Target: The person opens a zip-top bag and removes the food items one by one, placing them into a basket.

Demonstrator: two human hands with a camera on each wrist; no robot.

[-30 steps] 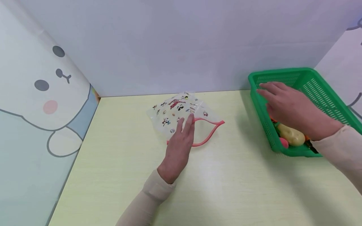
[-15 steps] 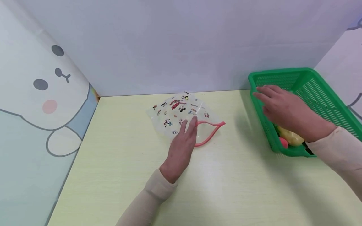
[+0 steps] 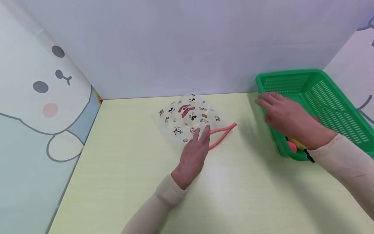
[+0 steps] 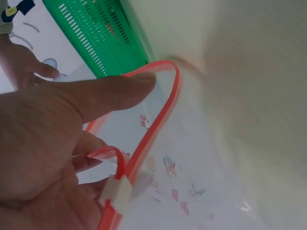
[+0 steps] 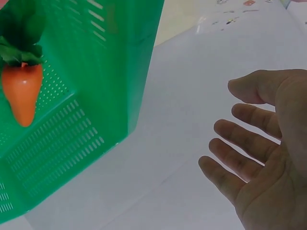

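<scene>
A clear zip bag (image 3: 187,113) printed with small cartoon figures lies on the table. My left hand (image 3: 193,157) is at its red mouth strip (image 4: 158,115), fingers straight across the strip in the head view. From the left wrist, the thumb (image 4: 115,93) stretches over the mouth, the other fingers are partly behind the strip, and a white slider (image 4: 117,191) sits by the palm. My right hand (image 3: 287,118) hovers over the left rim of the green basket (image 3: 312,75), holding nothing; the right wrist view shows its fingers spread and loosely bent.
Inside the basket are an orange carrot (image 5: 22,88) with green leaves, a pink round item (image 3: 292,147) and a yellow item (image 3: 300,145) partly hidden by my right arm. A pale wall (image 3: 181,48) rises behind the table (image 3: 122,182), and a printed panel (image 3: 29,123) stands at the left.
My left hand has slid right, and the bag's red mouth has shifted right with it and narrowed. My right hand has moved slightly left and down over the basket's rim.
</scene>
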